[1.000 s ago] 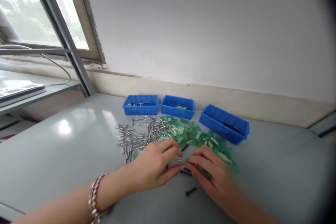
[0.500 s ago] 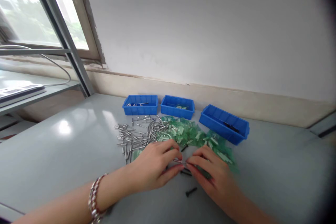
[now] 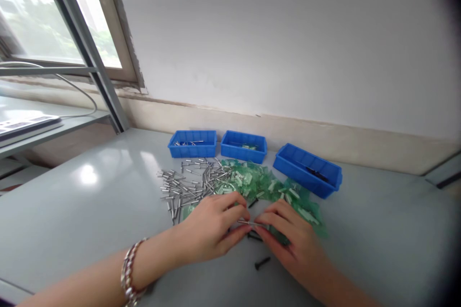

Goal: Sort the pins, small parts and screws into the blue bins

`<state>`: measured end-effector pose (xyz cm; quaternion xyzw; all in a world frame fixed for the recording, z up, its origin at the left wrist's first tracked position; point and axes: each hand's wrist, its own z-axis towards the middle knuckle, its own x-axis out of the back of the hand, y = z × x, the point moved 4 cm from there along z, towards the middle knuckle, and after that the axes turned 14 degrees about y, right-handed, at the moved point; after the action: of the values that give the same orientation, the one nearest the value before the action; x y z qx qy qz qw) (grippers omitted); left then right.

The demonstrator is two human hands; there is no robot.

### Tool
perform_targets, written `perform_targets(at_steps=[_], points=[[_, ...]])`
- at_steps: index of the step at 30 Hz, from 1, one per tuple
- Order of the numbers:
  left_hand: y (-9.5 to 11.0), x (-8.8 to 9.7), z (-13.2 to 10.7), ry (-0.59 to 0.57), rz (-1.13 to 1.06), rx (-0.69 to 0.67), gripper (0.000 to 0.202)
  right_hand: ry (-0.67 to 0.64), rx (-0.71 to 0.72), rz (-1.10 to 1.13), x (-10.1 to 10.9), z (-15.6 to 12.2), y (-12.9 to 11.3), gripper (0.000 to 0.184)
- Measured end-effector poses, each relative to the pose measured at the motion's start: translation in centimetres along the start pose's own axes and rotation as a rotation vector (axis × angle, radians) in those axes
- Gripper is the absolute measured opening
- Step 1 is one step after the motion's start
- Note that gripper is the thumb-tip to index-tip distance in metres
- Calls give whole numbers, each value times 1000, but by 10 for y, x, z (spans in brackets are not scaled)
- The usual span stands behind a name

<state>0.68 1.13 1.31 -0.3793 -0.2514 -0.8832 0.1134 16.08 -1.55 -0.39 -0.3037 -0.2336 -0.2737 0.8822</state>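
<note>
A thin silver blind rivet (image 3: 251,223) spans the gap between my two hands, just above the table. My left hand (image 3: 221,223) pinches its left end between thumb and fingers. At the other end, the thumb and forefinger of my right hand (image 3: 293,232) close around the slim stem. Behind my left hand, a heap of similar rivets (image 3: 194,184) is spread out. Small green plastic packets with pale pieces (image 3: 252,180) lie beyond both hands. Black screws rest close by, one (image 3: 262,263) below the hands and another (image 3: 254,236) partly hidden beneath them.
Three blue bins stand along the wall: the left one (image 3: 192,151) holds rivets, the middle one (image 3: 243,153) some packets, the right one (image 3: 302,177) dark screws. A grey shelf frame (image 3: 108,91) and a window are at left. The grey tabletop (image 3: 72,220) extends beneath everything.
The fingertips of my right hand have shifted slightly along the rivet, and more of its stem shows. Everything else looks the same.
</note>
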Motion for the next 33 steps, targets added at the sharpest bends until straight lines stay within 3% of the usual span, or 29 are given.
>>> perform_targets(at_steps=[28,33], points=[[0,1,0,66,3,-53,13,-1,-3,-9,0,1,-1,11],[-5,9,5,136,48,-69,12,30,-47,-99,4,1,2,18]])
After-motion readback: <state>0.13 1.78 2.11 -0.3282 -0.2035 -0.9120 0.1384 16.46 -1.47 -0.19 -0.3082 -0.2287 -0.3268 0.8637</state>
